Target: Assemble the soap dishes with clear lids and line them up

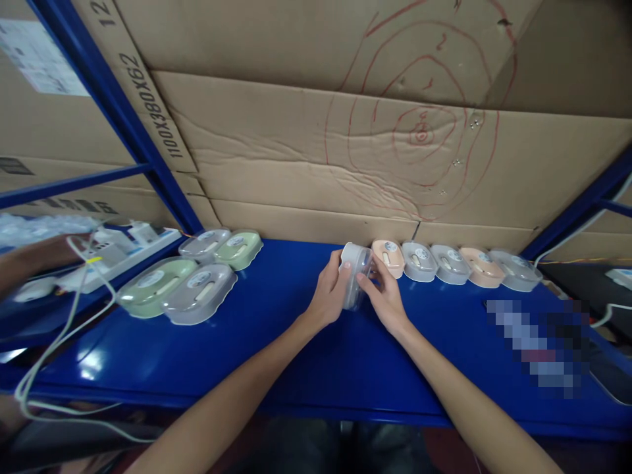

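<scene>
Both hands hold one packaged box (352,289) with a clear plastic cover, tipped up on its side above the blue table. My left hand (330,289) grips it from the left, thumb along its face. On the other side, the fingers of my right hand (386,296) are closed on the clear cover's edge. Just behind my right hand lies a peach box (388,259), first in a row with a grey box (419,261) and several more. To the left sit green boxes (160,284) and grey-purple boxes (201,294), each with a round label.
A blue table (276,368) spans the scene, with a cardboard wall (296,151) behind it. White cables (74,316) hang over its left end near a power strip (118,263). Another person's arm (39,260) reaches in at far left. A blurred-out item (536,345) lies at right.
</scene>
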The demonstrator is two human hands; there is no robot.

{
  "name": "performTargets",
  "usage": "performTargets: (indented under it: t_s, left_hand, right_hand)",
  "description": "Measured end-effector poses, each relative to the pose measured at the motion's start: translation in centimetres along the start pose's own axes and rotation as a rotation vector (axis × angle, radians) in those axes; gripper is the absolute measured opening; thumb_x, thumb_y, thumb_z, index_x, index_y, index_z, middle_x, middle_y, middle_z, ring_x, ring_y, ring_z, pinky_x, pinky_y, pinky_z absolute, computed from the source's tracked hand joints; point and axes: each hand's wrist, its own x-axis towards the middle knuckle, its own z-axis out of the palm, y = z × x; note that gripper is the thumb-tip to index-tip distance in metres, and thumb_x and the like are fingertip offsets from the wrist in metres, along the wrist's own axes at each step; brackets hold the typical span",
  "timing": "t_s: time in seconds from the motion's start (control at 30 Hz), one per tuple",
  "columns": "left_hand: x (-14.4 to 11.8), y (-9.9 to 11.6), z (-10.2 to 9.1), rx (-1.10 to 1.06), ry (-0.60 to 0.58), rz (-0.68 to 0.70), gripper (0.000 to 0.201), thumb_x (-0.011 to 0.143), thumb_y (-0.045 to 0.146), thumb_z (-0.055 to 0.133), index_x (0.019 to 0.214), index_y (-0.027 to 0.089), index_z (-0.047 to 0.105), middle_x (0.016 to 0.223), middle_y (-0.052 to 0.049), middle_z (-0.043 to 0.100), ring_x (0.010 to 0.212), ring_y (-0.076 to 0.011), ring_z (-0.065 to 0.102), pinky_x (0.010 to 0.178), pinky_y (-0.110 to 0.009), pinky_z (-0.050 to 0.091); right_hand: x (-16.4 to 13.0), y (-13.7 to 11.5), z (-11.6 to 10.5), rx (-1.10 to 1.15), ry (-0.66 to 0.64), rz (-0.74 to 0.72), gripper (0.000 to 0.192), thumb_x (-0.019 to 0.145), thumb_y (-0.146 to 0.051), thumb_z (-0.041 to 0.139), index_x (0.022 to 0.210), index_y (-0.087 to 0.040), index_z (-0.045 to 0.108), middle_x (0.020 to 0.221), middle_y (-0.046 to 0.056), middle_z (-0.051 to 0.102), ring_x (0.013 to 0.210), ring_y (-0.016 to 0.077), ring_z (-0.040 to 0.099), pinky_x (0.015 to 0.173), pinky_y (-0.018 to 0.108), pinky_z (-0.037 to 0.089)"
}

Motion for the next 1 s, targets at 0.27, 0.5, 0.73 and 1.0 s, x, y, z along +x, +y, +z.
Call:
performTargets:
  t_s: [0.27, 0.5, 0.73, 1.0]
  left_hand:
    - [0.7, -0.5, 0.1, -0.182, -0.145, -0.13, 0.061, 0.078, 0.053, 0.096, 0.119, 0.02, 0.066, 0.113, -0.007, 0.077, 0.101, -0.0254, 0.072, 0.085, -0.035, 0.056]
    - [1.3, 0.1, -0.3, -0.604, -0.08, -0.39, 0.062, 0.069, 0.036, 0.095, 0.125, 0.018, 0.074, 0.119, -0.013, 0.081, 0.107, -0.0315, 0.076, 0.086, -0.037, 0.057]
    - [1.9, -0.4, -1.3, -0.659, -0.056, -0.446, 0.048, 0.071, 0.037, 0.09, 0.113, 0.018, 0.078, 0.104, -0.009, 0.081, 0.097, -0.0283, 0.075, 0.084, -0.036, 0.056]
    - [2.2, -0.8, -1.3, -0.598, -0.09, -0.437, 0.059, 0.073, 0.042, 0.102, 0.118, 0.013, 0.078, 0.109, -0.014, 0.083, 0.096, -0.0257, 0.078, 0.087, -0.035, 0.058]
  right_hand:
    - [0.6, -0.5, -0.7, 0.078, 0.012, 0.021, 0.093, 0.087, -0.072, 0.08, 0.164, -0.026, 0.058, 0.16, 0.013, 0.066, 0.145, 0.0354, 0.062, 0.125, 0.056, 0.048]
    - [1.2, -0.5, -1.1, 0.193, 0.009, 0.133, 0.07, 0.081, -0.056, 0.086, 0.143, -0.028, 0.074, 0.131, 0.007, 0.081, 0.122, 0.0322, 0.073, 0.101, 0.047, 0.061]
    - [1.2, -0.9, -1.1, 0.386, -0.116, 0.282, 0.048, 0.075, -0.055, 0.096, 0.104, -0.022, 0.077, 0.111, 0.009, 0.085, 0.104, 0.0298, 0.079, 0.085, 0.041, 0.064]
    - [1.7, -0.8, -1.9, 0.374, -0.065, 0.326, 0.054, 0.066, -0.052, 0.103, 0.099, -0.021, 0.075, 0.099, 0.007, 0.085, 0.093, 0.0275, 0.079, 0.087, 0.043, 0.063]
